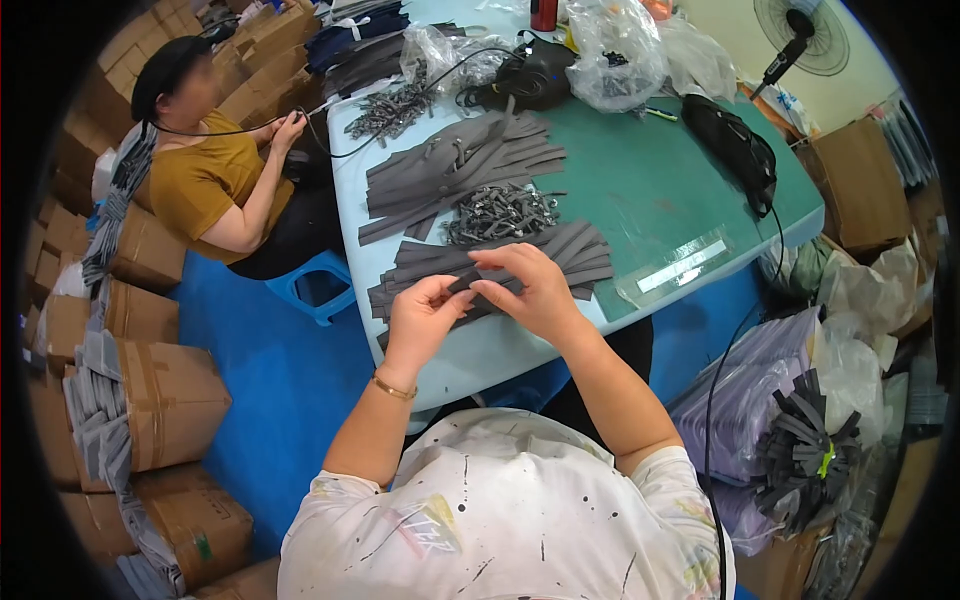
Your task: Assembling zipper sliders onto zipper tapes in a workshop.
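My left hand pinches a dark grey fabric strip between thumb and fingers at the table's near edge. Close beside it, my right hand has its thumb and fingers closed on the same strip. Whether a small metal part is between the fingertips, I cannot tell. Under and behind my hands lies a spread pile of grey strips. Just beyond it is a heap of small shiny metal clips. Farther back, a second bundle of grey strips has a few metal pieces on top.
The table has a green mat, with a transparent ruler at right. Black pouches, plastic bags and more metal parts occupy the far side. A co-worker sits at left on a blue stool. Cardboard boxes line the left.
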{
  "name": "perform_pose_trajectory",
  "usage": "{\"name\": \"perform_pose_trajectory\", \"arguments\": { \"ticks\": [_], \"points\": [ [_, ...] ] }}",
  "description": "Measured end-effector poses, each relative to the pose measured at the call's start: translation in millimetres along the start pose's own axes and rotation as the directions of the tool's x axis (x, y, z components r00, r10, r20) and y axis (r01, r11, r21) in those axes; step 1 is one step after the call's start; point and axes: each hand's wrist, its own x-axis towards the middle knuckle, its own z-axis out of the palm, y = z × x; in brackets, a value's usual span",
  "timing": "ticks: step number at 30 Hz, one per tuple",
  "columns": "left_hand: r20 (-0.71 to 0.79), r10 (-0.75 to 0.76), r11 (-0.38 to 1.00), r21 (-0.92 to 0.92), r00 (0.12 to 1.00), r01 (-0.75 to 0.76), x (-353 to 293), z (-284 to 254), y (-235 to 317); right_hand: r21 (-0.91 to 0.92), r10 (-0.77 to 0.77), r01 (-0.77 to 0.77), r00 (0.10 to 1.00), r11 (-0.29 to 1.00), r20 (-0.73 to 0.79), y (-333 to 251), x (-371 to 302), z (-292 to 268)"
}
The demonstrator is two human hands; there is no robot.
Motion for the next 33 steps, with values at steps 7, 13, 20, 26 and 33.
{"name": "perform_pose_trajectory", "arguments": {
  "ticks": [7, 13, 20, 26, 33],
  "points": [
    [-0.037, 0.148, 0.989, 0.010, 0.988, -0.148, -10, 17, 0, 0.082, 0.247, -0.238, 0.962, 0.968, -0.119, -9, -13, 5],
    [0.011, 0.164, 0.983, 0.084, 0.986, -0.164, -26, 28, -12, 0.370, 0.276, -0.282, 0.959, 0.885, 0.069, -13, -28, 17],
    [0.026, 0.156, 0.987, -0.027, 0.987, -0.156, -25, 19, -2, 0.353, 0.183, -0.197, 0.980, 0.915, 0.073, -17, -16, 7],
    [0.089, 0.239, 0.911, 0.325, 0.967, -0.255, -25, 14, 7, 0.074, -0.018, 0.015, 0.999, 0.997, 0.037, -5, -21, 19],
    [0.292, 0.547, 0.305, 0.804, 0.785, -0.511, -14, -1, 3, 0.140, 0.244, -0.238, 0.969, 0.961, -0.027, -5, -31, 32]
  ]
}}
